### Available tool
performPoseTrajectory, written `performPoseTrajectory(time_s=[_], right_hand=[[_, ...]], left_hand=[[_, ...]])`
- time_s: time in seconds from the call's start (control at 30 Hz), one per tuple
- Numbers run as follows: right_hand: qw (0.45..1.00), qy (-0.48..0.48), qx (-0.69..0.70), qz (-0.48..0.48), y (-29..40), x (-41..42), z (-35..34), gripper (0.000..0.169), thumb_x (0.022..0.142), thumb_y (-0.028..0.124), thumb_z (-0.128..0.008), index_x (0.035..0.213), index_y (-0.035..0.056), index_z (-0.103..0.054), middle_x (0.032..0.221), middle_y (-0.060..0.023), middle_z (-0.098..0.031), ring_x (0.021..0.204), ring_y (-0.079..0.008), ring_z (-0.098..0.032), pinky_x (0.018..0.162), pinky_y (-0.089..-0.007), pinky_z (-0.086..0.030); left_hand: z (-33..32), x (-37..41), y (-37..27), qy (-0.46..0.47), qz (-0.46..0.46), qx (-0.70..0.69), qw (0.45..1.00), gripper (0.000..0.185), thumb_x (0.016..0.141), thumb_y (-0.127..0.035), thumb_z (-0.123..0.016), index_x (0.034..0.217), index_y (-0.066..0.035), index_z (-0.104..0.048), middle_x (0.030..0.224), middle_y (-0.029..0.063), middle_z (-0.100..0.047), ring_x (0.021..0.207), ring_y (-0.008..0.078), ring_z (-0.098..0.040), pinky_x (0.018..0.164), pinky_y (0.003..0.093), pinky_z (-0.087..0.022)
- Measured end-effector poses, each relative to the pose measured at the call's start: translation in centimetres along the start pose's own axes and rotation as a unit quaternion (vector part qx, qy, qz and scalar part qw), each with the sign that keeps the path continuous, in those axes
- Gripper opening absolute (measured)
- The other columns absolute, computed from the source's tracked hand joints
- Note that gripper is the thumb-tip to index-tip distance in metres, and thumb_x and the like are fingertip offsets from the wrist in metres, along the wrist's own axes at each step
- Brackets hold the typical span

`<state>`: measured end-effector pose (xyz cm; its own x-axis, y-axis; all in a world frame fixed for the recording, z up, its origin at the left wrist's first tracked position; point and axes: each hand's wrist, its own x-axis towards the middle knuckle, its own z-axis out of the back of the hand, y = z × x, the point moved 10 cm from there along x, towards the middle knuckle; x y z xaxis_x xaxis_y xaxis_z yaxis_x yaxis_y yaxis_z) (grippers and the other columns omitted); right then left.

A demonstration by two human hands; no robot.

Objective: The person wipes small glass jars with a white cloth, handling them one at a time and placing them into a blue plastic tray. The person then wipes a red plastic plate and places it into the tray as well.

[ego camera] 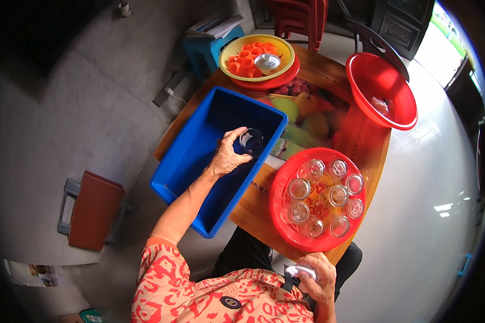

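My left hand (229, 156) reaches into a blue plastic bin (178, 157), its thumb and fingers spread around the rim of a clear glass cup (250, 139). The cup is near the bin's right wall. Close to my chest, my right hand (321, 272) grips a small whitish, shiny object (302, 273); my fingers cover part of it, and I cannot tell what it is. Just beyond my right hand lies a red plastic tray (279, 202) on the wooden table (248, 216). Several clear glass cups (299, 189) stand on it, seemingly bottoms up.
A yellow basin (226, 52) of orange cups (246, 61) and a lidded white bowl (267, 62) stands at the back. A deep red basin (392, 89) occupies the table's right corner. Behind are a blue stool (198, 52) and stacked red stools (301, 20). A folding stool (95, 210) lies left.
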<state>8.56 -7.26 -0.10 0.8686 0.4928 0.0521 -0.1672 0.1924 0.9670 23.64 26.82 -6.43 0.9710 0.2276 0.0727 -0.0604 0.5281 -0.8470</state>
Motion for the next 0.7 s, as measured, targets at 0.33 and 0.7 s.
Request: performPoseTrajectory(time_s=[0.33,0.7], right_hand=[[0.978,0.139,0.120,-0.099,2.8,2.1,-2.4,0.033,0.082,0.025,-0.068,0.107,0.0033,-0.063,0.094,-0.0151,-0.063,0.090,-0.0235,-0.064,0.076,-0.0385,-0.054],[0.985,0.140,0.094,-0.035,3.7,5.8,-5.7,0.035,0.074,0.028,-0.071,0.088,-0.0031,-0.069,0.083,-0.0159,-0.066,0.078,-0.0280,-0.065,0.071,-0.0352,-0.050]], left_hand=[[0.7,1.0,-3.5,0.019,-0.112,0.017,0.993,0.061,0.064,-0.016,-0.082,0.119,-0.013,-0.056,0.115,0.0054,-0.059,0.110,0.0265,-0.053,0.099,0.0377,-0.041],[9.1,-2.9,-10.7,-0.155,-0.327,0.310,0.879,0.055,0.067,0.000,-0.076,0.114,-0.027,-0.066,0.120,0.0022,-0.053,0.111,0.0265,-0.043,0.095,0.0358,-0.040]])
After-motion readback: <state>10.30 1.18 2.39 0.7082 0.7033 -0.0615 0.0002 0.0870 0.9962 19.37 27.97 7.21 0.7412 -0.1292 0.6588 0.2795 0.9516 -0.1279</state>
